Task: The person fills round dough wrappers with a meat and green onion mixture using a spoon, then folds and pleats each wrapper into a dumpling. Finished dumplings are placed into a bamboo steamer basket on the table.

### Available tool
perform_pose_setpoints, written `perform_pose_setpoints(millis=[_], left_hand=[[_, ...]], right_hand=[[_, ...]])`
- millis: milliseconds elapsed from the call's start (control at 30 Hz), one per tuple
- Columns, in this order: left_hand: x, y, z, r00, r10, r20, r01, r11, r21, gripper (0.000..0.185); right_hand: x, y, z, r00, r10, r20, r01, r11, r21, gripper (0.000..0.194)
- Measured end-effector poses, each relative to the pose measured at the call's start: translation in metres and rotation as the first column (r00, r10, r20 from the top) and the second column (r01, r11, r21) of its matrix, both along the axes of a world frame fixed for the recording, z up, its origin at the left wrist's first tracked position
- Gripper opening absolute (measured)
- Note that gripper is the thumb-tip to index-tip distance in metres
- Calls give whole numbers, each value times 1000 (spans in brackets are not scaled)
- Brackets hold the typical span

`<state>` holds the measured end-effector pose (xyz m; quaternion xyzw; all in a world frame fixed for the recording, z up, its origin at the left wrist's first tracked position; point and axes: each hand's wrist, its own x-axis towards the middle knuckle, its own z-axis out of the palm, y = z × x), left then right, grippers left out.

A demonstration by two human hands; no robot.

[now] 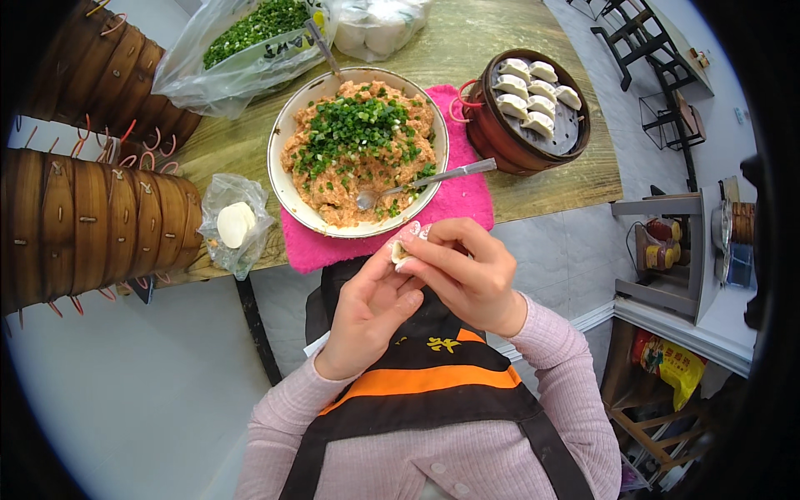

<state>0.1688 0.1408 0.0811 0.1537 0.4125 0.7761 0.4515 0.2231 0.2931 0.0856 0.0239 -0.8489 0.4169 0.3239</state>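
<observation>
My left hand [369, 312] and my right hand [472, 272] meet in front of the bowl, their fingertips pinching a small dumpling [400, 252] between them. Much of the dumpling is hidden by the fingers. Just beyond is a large bowl [278, 187] of orange-pink filling [337, 187] topped with chopped green onion [356, 128]. A metal spoon [431, 179] lies in it, its handle over the right rim; another metal handle [323, 45] leans at the back rim. Round dough wrappers [235, 225] sit stacked on a plastic bag at the left. Pleated dumplings [512, 84] lie in a round steamer [525, 164] at the right.
A pink towel [465, 194] lies under the bowl on the wooden table [562, 194]. Stacked bamboo steamers [94, 219] stand at the left edge. Behind are a bag of chopped green onion [256, 31] and a bag with white round items [378, 28]. A shelf unit [662, 300] stands at the right.
</observation>
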Motion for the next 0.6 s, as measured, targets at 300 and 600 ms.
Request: perform_pose_setpoints(millis=[300, 600], left_hand=[[6, 16, -2, 914, -63, -401, 8, 990, -137, 78], [-5, 21, 1, 892, -228, 391, 167, 969, 183, 71]], right_hand=[[13, 8, 0, 997, -36, -67, 43, 993, 113, 33], [21, 19, -12, 996, 36, -83, -17, 978, 210, 31]])
